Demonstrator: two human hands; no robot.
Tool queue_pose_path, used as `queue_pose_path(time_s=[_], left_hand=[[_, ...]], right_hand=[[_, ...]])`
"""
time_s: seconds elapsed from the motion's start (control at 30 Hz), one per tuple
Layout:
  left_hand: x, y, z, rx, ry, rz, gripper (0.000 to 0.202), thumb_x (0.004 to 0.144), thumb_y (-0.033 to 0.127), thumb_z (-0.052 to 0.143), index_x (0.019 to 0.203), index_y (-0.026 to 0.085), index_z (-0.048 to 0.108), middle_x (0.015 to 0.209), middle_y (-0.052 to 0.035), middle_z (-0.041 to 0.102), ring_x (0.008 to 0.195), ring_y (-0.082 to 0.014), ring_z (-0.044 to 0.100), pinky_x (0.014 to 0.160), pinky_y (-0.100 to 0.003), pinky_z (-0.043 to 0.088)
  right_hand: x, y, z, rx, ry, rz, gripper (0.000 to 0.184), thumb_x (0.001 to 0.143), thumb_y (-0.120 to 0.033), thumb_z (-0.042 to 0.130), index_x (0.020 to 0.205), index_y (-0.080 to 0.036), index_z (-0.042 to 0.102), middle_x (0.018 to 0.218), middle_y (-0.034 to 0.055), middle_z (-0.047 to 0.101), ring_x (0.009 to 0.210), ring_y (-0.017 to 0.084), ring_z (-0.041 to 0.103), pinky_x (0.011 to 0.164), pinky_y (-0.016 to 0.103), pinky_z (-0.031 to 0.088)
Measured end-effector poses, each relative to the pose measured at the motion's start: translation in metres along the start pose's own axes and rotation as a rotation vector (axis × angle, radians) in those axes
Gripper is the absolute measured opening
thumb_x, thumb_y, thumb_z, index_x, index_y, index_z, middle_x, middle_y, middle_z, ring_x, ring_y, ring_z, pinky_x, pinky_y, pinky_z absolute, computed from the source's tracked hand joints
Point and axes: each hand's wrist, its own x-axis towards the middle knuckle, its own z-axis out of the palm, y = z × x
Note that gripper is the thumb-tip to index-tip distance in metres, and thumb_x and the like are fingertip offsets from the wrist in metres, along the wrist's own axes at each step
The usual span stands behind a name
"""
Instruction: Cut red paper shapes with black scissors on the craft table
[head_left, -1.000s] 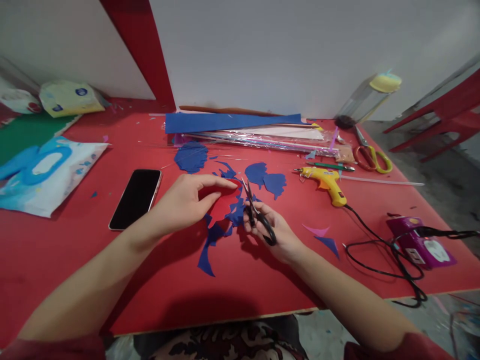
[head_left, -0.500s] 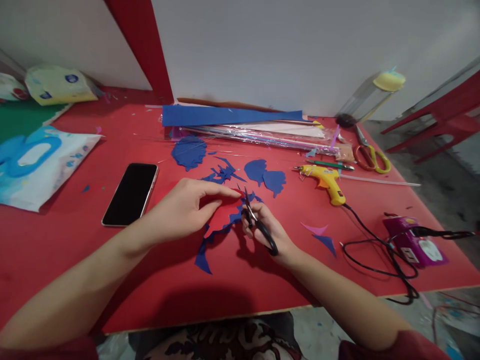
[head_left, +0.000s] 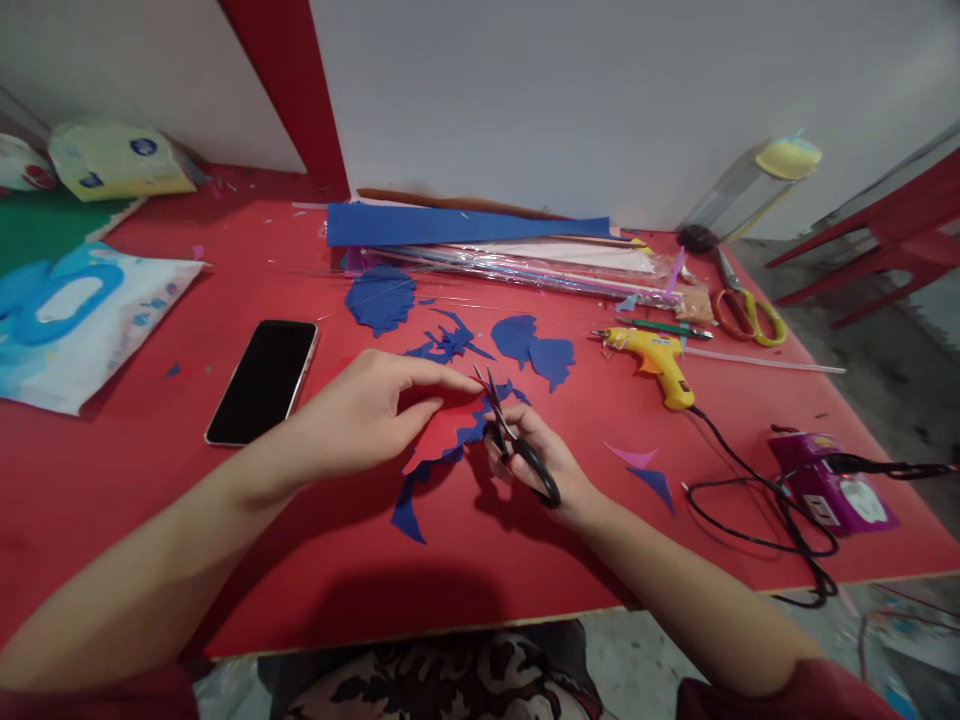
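My left hand (head_left: 375, 415) pinches a red sheet piece (head_left: 441, 436) with a jagged, scalloped edge, thumb and forefinger closed on it. Black-handled scissors (head_left: 534, 468) are in my right hand (head_left: 544, 460), fingers through the loops. Their blades are parted at the sheet's edge, by my left fingertip. Beneath the red piece lie zigzag blue scraps (head_left: 409, 515) on the red table. Just beyond my hands are a tangle of thin blue offcuts (head_left: 452, 342), a stack of scalloped blue cutouts (head_left: 380, 298) and two petal-like blue pieces (head_left: 551, 360).
A phone (head_left: 262, 382) lies left of my arm. On the right are a yellow glue gun (head_left: 652, 362), its black cord, a purple power box (head_left: 832, 485) and larger scissors (head_left: 742, 305). Blue strips (head_left: 465, 226) and plastic-wrapped sticks line the back. A wipes packet (head_left: 97, 330) sits left.
The scissors' blades are parted slightly wider than before at the sheet's edge. Both hands have stayed almost in place; the whole view has shifted a little.
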Motion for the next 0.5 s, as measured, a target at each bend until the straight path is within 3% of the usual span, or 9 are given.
queue_pose_path(time_s=[0.5], left_hand=[[-0.0009,0.0018,-0.0023,0.038,-0.012,0.022,0.034,0.078,0.009,0.047,0.1,0.015,0.071,0.095,-0.0019,0.074,0.085,-0.014,0.07,0.084,-0.02,0.053]], right_hand=[[-0.0002,0.0069,-0.0027,0.043,-0.041,0.014,0.047,0.069,-0.054,0.068,0.097,-0.022,0.047,0.068,-0.0049,0.045,0.05,0.007,0.039,0.044,0.02,0.035]])
